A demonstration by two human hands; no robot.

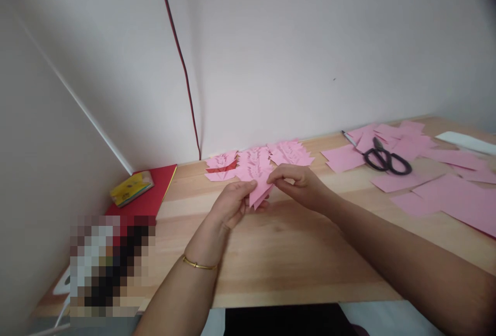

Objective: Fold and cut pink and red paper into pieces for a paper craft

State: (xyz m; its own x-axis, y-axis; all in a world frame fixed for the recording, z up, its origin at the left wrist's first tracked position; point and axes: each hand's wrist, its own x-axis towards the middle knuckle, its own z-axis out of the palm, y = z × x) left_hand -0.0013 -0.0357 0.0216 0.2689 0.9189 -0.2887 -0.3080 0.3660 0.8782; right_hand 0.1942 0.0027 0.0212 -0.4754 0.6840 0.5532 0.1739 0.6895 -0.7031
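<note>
A folded pink paper piece (260, 189) with pointed ends is held above the wooden table. My left hand (234, 200) grips it from the left, thumb on top and fingers beneath. On its right edge, the thumb and index finger of my right hand (298, 181) pinch the paper. Just behind it lie cut pink papers with jagged edges: one group at the middle (253, 159), another to the right (291, 153), and a smaller one at the left (220, 161) with a red strip across it.
Black-handled scissors (387, 162) rest on scattered pink paper sheets (461, 196) at the right, beside a pen (349, 138). A yellow packet (132, 188) sits on a red folder (165, 183) at the left. A dark cord (180, 57) hangs down the wall behind the table (310, 263).
</note>
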